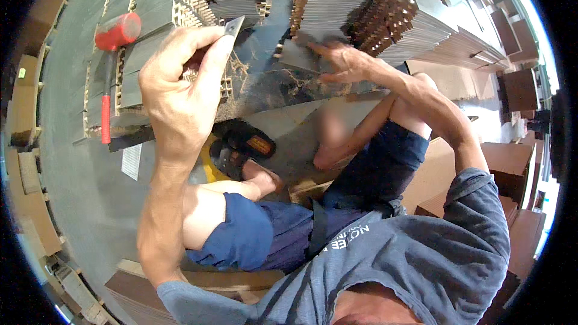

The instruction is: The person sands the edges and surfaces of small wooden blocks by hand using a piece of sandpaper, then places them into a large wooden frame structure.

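My left hand (180, 87) is raised at the left, closed, with a small flat metal blade (235, 25) pinched between thumb and fingertips. The blade is pale grey and points up and to the right. My right hand (346, 63) reaches to the near end of a tall stack of grey sheets (337, 0). Its fingers are stretched out and partly blurred, over a loose grey piece (299, 55) at the foot of that stack. Whether the fingertips press on the piece, I cannot tell.
A red-headed mallet (118, 31) lies on slotted grey board stacks (150, 42) at the left. More brown-edged stacks (385, 21) stand at the right. Shavings (289, 81) litter the dark work surface. A black sandal (241, 144) and a white paper (131, 161) are below.
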A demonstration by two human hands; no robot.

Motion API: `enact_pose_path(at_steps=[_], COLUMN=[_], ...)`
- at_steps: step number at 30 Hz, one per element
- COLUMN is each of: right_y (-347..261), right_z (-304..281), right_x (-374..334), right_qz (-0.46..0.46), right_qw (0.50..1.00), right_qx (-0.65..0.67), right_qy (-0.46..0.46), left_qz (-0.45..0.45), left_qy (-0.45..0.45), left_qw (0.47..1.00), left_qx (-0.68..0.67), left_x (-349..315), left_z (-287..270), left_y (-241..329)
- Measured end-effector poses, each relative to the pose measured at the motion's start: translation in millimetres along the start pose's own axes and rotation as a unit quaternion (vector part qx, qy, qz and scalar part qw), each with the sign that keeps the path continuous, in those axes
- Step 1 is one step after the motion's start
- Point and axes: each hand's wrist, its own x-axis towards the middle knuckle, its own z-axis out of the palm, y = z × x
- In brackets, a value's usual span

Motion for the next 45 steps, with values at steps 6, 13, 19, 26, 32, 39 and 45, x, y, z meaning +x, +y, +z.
enact_pose_path(at_steps=[6,13,19,26,32,39,45], right_y=[38,71,78,54,15,-55,-42], right_z=[-5,16,34,32,21,-27,-79], right_x=[10,30,30,31,27,105,194], right_qz=[0.092,0.073,0.058,0.132,0.002,-0.147,-0.137], right_qw=[0.994,0.99,0.976,0.966,0.992,0.977,0.951], right_qx=[-0.061,-0.119,-0.191,-0.212,-0.097,-0.036,-0.13], right_qy=[0.004,-0.003,0.085,0.059,0.081,0.147,0.245], left_qz=[0.028,0.032,0.017,-0.013,0.022,0.016,0.037], left_qy=[0.013,0.002,-0.005,-0.016,-0.086,-0.341,-0.51], left_qw=[0.999,0.999,1.0,0.999,0.989,0.901,0.825], left_qx=[-0.017,0.02,0.025,0.025,0.119,0.267,0.239], left_x=[-3,-7,-8,-10,-10,-32,-23], left_z=[-5,-12,-10,-9,2,26,42], left_y=[-25,-33,-37,-35,-37,-38,3])
